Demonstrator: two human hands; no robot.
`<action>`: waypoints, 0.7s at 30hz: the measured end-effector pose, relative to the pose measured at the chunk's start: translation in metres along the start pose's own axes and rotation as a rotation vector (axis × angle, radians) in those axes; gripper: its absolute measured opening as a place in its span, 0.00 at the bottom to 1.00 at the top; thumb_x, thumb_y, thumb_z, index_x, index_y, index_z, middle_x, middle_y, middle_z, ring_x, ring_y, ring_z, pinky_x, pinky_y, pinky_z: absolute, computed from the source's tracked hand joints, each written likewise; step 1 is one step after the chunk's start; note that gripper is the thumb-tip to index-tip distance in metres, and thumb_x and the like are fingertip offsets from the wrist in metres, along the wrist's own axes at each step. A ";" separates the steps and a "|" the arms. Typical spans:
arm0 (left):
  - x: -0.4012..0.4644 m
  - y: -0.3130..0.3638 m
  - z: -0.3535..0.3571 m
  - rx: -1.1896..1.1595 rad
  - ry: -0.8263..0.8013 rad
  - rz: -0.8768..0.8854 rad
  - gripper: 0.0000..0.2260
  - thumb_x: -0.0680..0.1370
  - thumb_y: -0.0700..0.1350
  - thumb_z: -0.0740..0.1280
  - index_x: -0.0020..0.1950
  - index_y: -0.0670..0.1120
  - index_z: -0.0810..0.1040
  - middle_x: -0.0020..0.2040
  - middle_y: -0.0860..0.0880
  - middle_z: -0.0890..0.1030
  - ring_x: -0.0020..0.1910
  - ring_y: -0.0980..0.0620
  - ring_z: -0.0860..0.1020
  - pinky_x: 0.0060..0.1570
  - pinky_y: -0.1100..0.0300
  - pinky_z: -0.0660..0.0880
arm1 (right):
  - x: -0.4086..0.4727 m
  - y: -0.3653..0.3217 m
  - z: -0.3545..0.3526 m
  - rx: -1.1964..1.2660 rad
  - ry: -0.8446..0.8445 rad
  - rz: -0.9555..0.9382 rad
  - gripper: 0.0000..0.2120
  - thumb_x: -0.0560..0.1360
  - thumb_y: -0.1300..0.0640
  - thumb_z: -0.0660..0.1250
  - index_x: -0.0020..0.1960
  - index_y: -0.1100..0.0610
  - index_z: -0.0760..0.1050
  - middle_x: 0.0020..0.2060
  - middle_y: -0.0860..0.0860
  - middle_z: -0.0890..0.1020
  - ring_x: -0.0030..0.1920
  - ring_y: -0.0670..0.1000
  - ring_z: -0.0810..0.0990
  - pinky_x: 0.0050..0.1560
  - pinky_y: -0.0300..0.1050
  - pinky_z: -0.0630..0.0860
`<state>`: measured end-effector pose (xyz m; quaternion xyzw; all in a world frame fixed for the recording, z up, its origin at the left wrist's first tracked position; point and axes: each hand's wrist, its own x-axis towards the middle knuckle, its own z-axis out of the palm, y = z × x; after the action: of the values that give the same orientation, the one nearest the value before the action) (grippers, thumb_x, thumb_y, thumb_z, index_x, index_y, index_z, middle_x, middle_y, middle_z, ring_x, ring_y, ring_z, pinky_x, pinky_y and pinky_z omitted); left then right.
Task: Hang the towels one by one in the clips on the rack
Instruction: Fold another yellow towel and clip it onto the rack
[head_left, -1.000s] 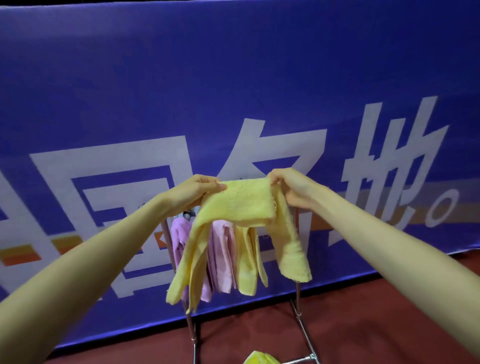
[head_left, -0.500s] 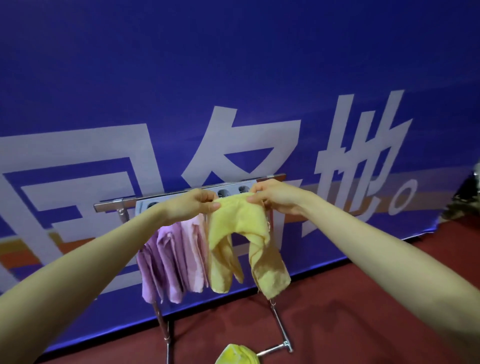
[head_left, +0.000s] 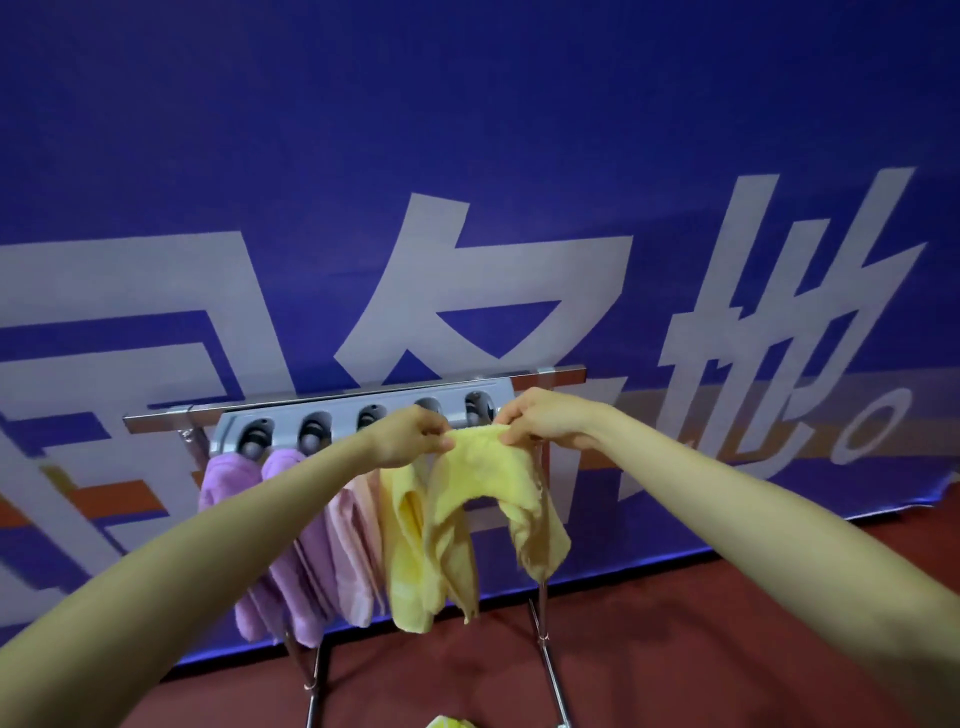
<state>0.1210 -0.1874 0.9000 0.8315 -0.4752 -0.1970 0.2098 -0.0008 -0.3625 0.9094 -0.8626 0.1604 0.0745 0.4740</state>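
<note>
Hands, left (head_left: 410, 434) and right (head_left: 540, 423), both pinch yellow towel (head_left: 483, 483) below rack (head_left: 363, 415) clips, frame centre.

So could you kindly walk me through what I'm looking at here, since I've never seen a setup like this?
There is no machine: the camera sits on a person's head, looking forward and down at their bare arms. The left hand and right hand pinch the top edge of a yellow towel just below the rightmost clip of a grey clip bar on a metal rack. Two purple towels, a pink towel and another yellow one hang to its left. Behind stands a blue banner; the floor is red, with something yellow at the frame's bottom edge.
</note>
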 end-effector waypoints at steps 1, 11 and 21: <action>0.010 -0.004 0.001 -0.020 0.007 -0.020 0.09 0.79 0.45 0.63 0.41 0.42 0.74 0.37 0.50 0.71 0.36 0.54 0.67 0.33 0.66 0.63 | 0.010 0.005 -0.002 0.004 -0.023 0.011 0.09 0.73 0.67 0.65 0.40 0.55 0.79 0.35 0.48 0.76 0.39 0.47 0.73 0.45 0.42 0.69; 0.061 -0.031 0.010 -0.037 0.178 -0.193 0.15 0.80 0.48 0.61 0.47 0.36 0.77 0.40 0.46 0.75 0.39 0.51 0.70 0.36 0.60 0.65 | 0.066 0.015 0.006 -0.123 0.003 -0.049 0.12 0.73 0.64 0.65 0.56 0.63 0.77 0.38 0.53 0.74 0.36 0.50 0.70 0.34 0.42 0.66; 0.079 -0.043 0.032 0.351 0.402 -0.137 0.10 0.79 0.51 0.60 0.44 0.48 0.76 0.46 0.48 0.81 0.46 0.46 0.77 0.47 0.53 0.67 | 0.098 0.036 0.020 -0.665 0.316 -0.130 0.07 0.78 0.55 0.62 0.40 0.51 0.73 0.41 0.49 0.74 0.58 0.56 0.67 0.54 0.52 0.59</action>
<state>0.1719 -0.2416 0.8396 0.9077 -0.3936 0.0436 0.1387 0.0786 -0.3840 0.8422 -0.9786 0.1432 -0.0417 0.1414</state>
